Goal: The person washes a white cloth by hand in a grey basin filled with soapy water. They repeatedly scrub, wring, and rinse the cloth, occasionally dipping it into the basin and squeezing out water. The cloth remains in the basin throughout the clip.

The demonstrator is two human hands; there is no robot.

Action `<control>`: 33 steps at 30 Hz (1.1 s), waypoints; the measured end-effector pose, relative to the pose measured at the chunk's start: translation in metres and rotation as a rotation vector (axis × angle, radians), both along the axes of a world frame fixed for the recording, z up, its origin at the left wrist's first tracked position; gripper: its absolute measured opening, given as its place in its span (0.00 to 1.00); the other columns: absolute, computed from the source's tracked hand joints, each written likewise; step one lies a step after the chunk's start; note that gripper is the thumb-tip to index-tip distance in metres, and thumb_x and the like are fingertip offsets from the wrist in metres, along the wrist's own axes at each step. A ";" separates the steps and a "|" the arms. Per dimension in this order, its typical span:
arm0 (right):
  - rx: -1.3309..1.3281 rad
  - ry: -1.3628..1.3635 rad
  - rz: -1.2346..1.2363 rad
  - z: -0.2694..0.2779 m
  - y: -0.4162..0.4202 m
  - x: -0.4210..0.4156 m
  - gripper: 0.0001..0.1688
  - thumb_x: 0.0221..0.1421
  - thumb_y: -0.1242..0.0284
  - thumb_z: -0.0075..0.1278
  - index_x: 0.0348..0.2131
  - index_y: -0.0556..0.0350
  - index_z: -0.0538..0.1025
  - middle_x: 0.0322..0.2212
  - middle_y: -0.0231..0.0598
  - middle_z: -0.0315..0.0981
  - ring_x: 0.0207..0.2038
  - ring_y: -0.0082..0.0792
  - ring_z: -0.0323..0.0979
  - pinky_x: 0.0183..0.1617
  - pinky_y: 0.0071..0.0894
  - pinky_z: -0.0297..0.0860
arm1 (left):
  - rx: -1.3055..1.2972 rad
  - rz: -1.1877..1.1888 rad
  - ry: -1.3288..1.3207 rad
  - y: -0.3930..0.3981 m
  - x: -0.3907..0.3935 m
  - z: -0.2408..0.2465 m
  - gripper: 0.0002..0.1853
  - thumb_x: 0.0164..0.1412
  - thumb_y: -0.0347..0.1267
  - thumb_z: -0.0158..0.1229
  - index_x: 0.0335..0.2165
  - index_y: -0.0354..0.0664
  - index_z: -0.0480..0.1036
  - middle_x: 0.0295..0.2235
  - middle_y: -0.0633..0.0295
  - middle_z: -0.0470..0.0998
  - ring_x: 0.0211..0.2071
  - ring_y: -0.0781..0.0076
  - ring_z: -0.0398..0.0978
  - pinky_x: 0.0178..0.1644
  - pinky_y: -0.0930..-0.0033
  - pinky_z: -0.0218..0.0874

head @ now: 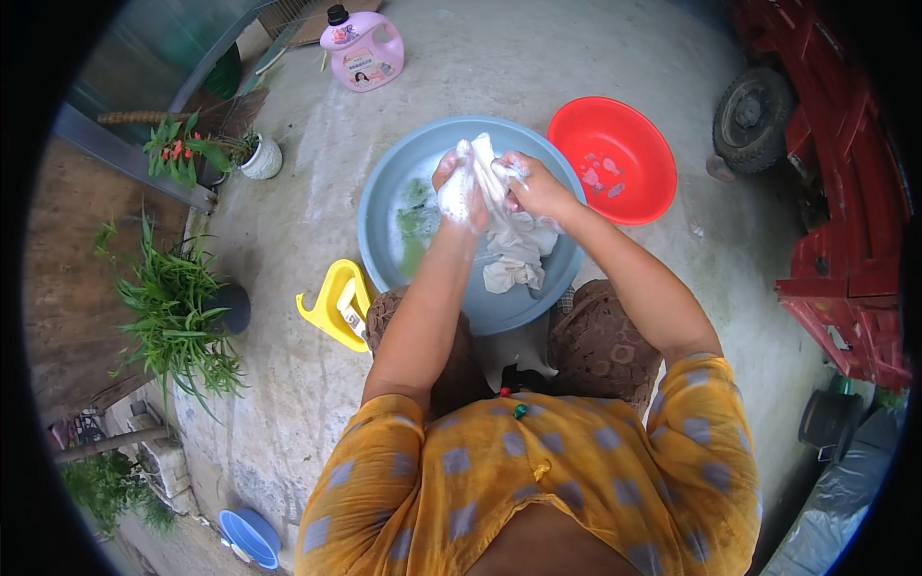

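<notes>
A wet white cloth (513,248) hangs from my hands into a large grey-blue plastic basin (497,320), its lower part bunched on the ribbed slope inside. My left hand (461,189), thick with suds, grips the cloth on its left side. Fingers of my right hand (529,183) pinch the same cloth on the right, with foam on the knuckles. Soapy water (414,223) with a green patch in it covers the left part of the basin. The basin stands in front of my knees.
A red plastic basin (627,144) sits beside the big one at the right. Left of my knee lies a yellow plastic holder (328,306) with a white bar in it. Farther off are a pink detergent bottle (366,57), potted plants (176,302) and a red vehicle (857,216).
</notes>
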State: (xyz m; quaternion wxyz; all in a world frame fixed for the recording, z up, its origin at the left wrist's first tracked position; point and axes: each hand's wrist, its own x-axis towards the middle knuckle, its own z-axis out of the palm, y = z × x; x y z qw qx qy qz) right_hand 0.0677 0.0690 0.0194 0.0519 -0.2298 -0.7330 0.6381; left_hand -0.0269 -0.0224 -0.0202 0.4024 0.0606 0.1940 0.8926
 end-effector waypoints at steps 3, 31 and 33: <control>0.225 0.124 -0.016 -0.005 -0.007 -0.001 0.11 0.56 0.72 0.43 0.39 0.60 0.70 0.25 0.41 0.70 0.24 0.32 0.68 0.27 0.27 0.64 | -0.021 0.028 0.002 0.003 -0.003 -0.005 0.04 0.58 0.28 0.48 0.31 0.39 0.68 0.28 0.60 0.72 0.28 0.70 0.71 0.33 0.66 0.65; 1.168 0.301 -0.044 0.015 -0.034 0.005 0.12 0.50 0.66 0.46 0.22 0.56 0.72 0.16 0.47 0.71 0.19 0.45 0.72 0.23 0.40 0.67 | 0.073 -0.208 -0.121 0.004 0.007 -0.023 0.10 0.61 0.35 0.48 0.34 0.40 0.70 0.30 0.62 0.73 0.32 0.70 0.72 0.37 0.69 0.66; 1.194 0.337 0.080 0.017 -0.053 0.006 0.12 0.50 0.67 0.46 0.21 0.56 0.72 0.16 0.47 0.71 0.19 0.45 0.72 0.23 0.40 0.67 | 0.056 -0.307 -0.123 0.004 -0.004 -0.027 0.11 0.61 0.37 0.46 0.33 0.43 0.70 0.29 0.62 0.72 0.32 0.69 0.72 0.37 0.67 0.66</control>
